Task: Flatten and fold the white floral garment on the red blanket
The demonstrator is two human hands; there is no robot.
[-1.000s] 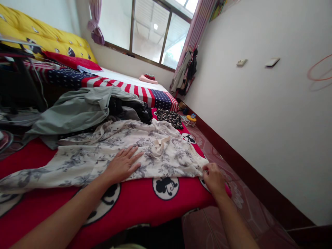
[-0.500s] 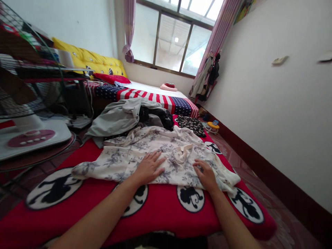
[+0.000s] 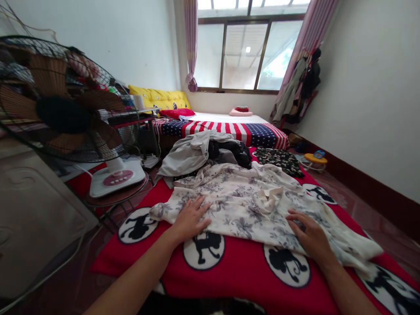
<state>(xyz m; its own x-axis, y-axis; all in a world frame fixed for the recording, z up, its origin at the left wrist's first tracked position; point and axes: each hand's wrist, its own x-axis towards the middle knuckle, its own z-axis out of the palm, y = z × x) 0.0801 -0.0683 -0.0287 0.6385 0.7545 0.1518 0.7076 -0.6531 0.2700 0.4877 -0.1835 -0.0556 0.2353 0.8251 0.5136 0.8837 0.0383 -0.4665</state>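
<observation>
Pressing soft floral garment (image 3: 249, 205) — palms flat.

The floral garment (image 3: 249, 205) lies spread on the blanket (image 3: 243, 271), with the left hand (image 3: 191, 217) and right hand (image 3: 311, 236) flat on its near edge. A clothes pile (image 3: 203, 151) sits behind it, the fan (image 3: 65, 100) to the left, the bed (image 3: 229, 127) farther back

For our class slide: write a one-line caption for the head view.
Both hands, left hand and right hand, press flat on a floral garment spread over a red blanket.

Fan (image 3: 62, 100) — cut off at left edge; dark clothes (image 3: 229, 151) largely buried under grey garment (image 3: 190, 153); red blanket (image 3: 243, 271) runs off bottom edge.
</observation>
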